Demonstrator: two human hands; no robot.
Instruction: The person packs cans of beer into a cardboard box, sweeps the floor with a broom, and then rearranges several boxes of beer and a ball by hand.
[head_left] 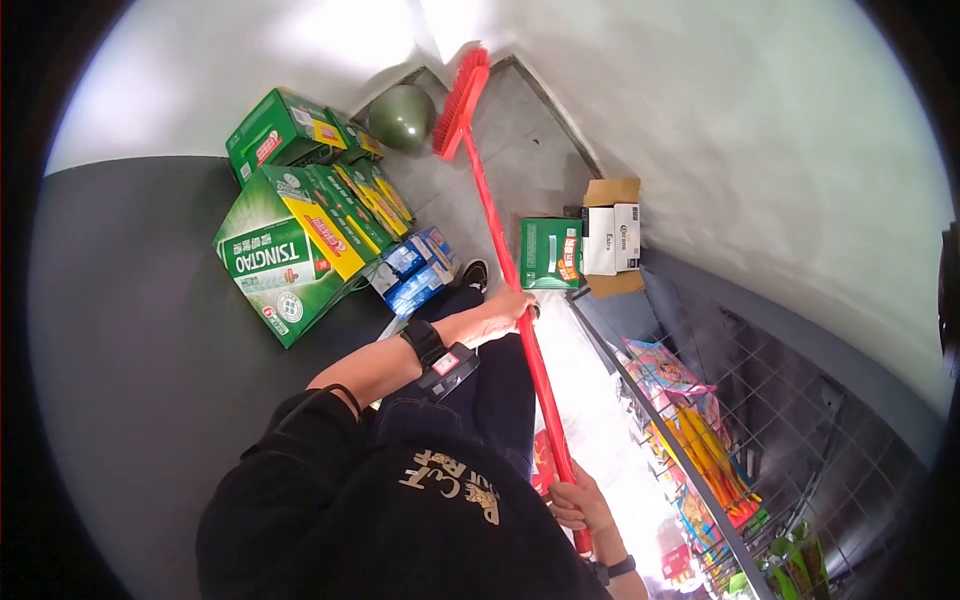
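Note:
A long red broom [497, 228] stretches from the bottom centre up toward the far corner, its bristled head raised at the top and facing left. My left hand [508, 312] is wrapped round the middle of the handle, with a black band on that wrist. Lower down, near the handle's end, my right hand [582, 503] grips it with the fingers curled round. A round olive-green object [402, 117] is just left of the broom head.
Green Tsingtao cartons [275, 255] and blue packs [415, 275] are stacked at the left. A green box [548, 253] and an open Corona box [611, 240] stand right of the handle. A wire rack [690, 450] with colourful packets is at the lower right.

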